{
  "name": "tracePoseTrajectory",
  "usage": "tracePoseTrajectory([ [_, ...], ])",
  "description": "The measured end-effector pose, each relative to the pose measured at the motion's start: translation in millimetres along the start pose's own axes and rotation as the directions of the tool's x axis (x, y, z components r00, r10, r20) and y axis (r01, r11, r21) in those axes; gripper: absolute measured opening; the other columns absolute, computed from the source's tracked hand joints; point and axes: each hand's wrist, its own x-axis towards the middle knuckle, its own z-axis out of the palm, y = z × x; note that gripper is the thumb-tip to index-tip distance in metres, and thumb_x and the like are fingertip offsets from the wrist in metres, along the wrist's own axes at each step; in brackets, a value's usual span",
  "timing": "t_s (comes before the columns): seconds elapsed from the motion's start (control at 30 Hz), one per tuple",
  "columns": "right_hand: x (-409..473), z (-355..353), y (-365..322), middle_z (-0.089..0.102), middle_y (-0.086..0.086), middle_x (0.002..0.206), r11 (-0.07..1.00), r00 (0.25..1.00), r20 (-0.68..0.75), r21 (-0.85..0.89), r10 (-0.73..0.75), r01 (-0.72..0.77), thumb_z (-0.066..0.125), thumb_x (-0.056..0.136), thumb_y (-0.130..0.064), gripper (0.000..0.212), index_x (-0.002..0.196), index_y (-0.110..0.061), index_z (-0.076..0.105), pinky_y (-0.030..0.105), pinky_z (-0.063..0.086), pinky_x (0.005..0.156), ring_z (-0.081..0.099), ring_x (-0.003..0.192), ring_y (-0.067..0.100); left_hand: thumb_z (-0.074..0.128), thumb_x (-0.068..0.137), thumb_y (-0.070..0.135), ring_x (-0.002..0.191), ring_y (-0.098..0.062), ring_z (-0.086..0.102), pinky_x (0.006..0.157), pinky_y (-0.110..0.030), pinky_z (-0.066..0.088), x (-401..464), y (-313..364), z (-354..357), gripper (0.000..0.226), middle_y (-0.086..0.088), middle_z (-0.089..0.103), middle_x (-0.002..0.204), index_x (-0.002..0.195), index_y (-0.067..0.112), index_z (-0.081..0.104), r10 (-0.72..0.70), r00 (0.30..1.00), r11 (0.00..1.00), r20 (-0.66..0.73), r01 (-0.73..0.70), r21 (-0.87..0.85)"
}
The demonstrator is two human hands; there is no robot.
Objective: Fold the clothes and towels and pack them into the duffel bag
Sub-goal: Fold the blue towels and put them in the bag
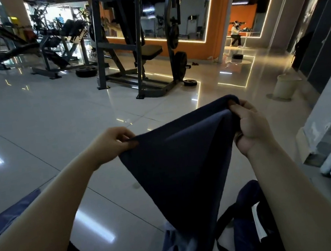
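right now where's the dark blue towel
In the head view the dark blue towel hangs centre-right, stretched between the left hand and right hand, above the duffel bag on the floor.

A gym: weight machines (135, 45), loose plates (86, 72), tiled floor (32, 113).

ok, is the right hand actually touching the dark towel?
Touching. The head view shows the right hand gripping a bunched corner of the dark towel, with its fingers curled round the fabric. The left hand pinches the opposite corner.
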Motion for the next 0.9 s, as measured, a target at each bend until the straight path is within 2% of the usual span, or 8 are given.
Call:
tracePoseTrajectory([
  [0.13, 8, -7, 6, 0.061, -0.002, 0.082, 0.960, 0.993, -0.084, -0.273, -0.085, 0.059, 0.057, 0.093, -0.013, 0.015, 0.083, -0.022, 0.062, 0.026, 0.045, 0.062, 0.056, 0.079, 0.017, 0.070, 0.085, 0.018, 0.074, -0.015, 0.058, 0.063, -0.020, 0.044, 5, -4, -13, 0.003, -0.003, 0.065, 0.081, 0.085, 0.019, 0.067, 0.043, 0.965, 0.994, -0.259, -0.067, -0.086],
  [0.23, 6, -10, 9, 0.060, -0.004, 0.080, 0.626, 0.940, 0.042, -0.736, -0.338, 0.258, 0.057, 0.093, -0.015, 0.008, 0.086, -0.017, 0.061, 0.023, 0.043, 0.061, 0.057, 0.078, 0.018, 0.072, 0.084, 0.020, 0.065, -0.009, 0.054, 0.053, -0.016, 0.041, 5, 3, -17, 0.007, 0.000, 0.062, 0.074, 0.084, 0.016, 0.067, 0.044, 0.934, 0.979, -0.354, -0.111, -0.169],
  [0.3, 4, -11, 11, 0.060, 0.000, 0.081, 0.400, 0.903, 0.143, -0.861, -0.404, 0.315, 0.055, 0.094, -0.017, 0.007, 0.092, -0.013, 0.061, 0.025, 0.041, 0.060, 0.055, 0.076, 0.019, 0.071, 0.084, 0.022, 0.065, -0.007, 0.054, 0.053, -0.018, 0.043, 4, 7, -19, 0.006, 0.001, 0.062, 0.075, 0.082, 0.017, 0.067, 0.034, 0.937, 0.968, -0.347, -0.117, -0.221],
  [0.37, 4, -12, 12, 0.060, 0.001, 0.081, 0.345, 0.897, 0.152, -0.886, -0.416, 0.310, 0.054, 0.094, -0.015, 0.007, 0.092, -0.012, 0.060, 0.023, 0.037, 0.057, 0.053, 0.074, 0.019, 0.071, 0.084, 0.019, 0.064, -0.004, 0.058, 0.053, -0.016, 0.047, 3, 9, -23, 0.003, 0.000, 0.064, 0.078, 0.083, 0.018, 0.068, 0.052, 0.950, 0.956, -0.307, -0.137, -0.260],
  [0.57, 15, -19, 11, 0.062, 0.009, 0.093, 0.828, 0.981, -0.127, -0.558, -0.144, 0.049, 0.049, 0.095, -0.008, 0.011, 0.101, -0.010, 0.058, 0.026, 0.047, 0.054, 0.059, 0.065, 0.020, 0.071, 0.081, 0.005, 0.079, -0.010, 0.068, 0.073, -0.022, 0.053, 2, 4, -33, 0.014, -0.002, 0.072, 0.086, 0.084, 0.019, 0.070, 0.130, 0.977, 0.979, -0.169, -0.153, -0.132],
  [0.67, 16, -19, 12, 0.061, 0.009, 0.099, 0.872, 0.991, -0.109, -0.490, -0.079, 0.015, 0.049, 0.095, -0.005, 0.012, 0.103, -0.010, 0.057, 0.029, 0.051, 0.061, 0.062, 0.081, 0.023, 0.072, 0.082, 0.009, 0.071, -0.010, 0.069, 0.070, -0.025, 0.056, 5, -4, -27, 0.017, 0.001, 0.071, 0.079, 0.079, 0.025, 0.070, 0.166, 0.945, 0.983, -0.281, -0.180, -0.023],
  [0.8, 14, -18, 11, 0.062, 0.011, 0.102, 0.854, 0.990, -0.036, -0.510, -0.136, 0.099, 0.048, 0.096, -0.004, 0.013, 0.100, -0.012, 0.057, 0.029, 0.053, 0.069, 0.061, 0.091, 0.025, 0.068, 0.087, 0.022, 0.056, -0.013, 0.065, 0.056, -0.034, 0.057, 8, -7, -10, 0.009, 0.000, 0.068, 0.073, 0.092, 0.016, 0.073, 0.335, 0.771, 0.942, -0.542, -0.281, 0.182],
  [0.9, 9, -17, 8, 0.063, 0.010, 0.102, 0.870, 0.987, 0.062, -0.466, -0.149, 0.160, 0.047, 0.098, -0.004, 0.018, 0.097, -0.017, 0.058, 0.027, 0.056, 0.072, 0.063, 0.090, 0.022, 0.067, 0.088, 0.025, 0.067, -0.016, 0.067, 0.054, -0.033, 0.058, 11, -4, -4, 0.012, 0.000, 0.067, 0.078, 0.094, 0.016, 0.071, 0.287, 0.763, 0.953, -0.580, -0.287, 0.094],
])
